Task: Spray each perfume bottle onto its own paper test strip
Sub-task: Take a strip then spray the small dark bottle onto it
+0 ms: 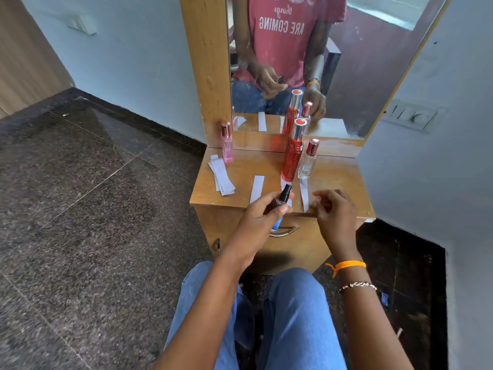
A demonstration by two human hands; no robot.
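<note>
My left hand (pixel 262 214) grips a small dark perfume bottle (pixel 283 196) with a black spray nozzle, tilted over the front edge of the wooden dresser top (pixel 240 182). My right hand (pixel 334 209) hovers beside it with curled fingers that hold nothing, touching the near end of a paper strip (pixel 304 194). Another strip (pixel 257 188) lies just left of the bottle. A tall red bottle (pixel 292 153) and a clear bottle with a rose cap (pixel 308 160) stand behind. A pink bottle (pixel 227 143) stands at the back left beside a stack of strips (pixel 222 175).
A mirror (pixel 333 62) rises behind the dresser top and reflects the bottles and my hands. A drawer handle (pixel 284 231) sits below the front edge. My knees in blue jeans (pixel 293 311) are close to the cabinet. Dark stone floor spreads to the left.
</note>
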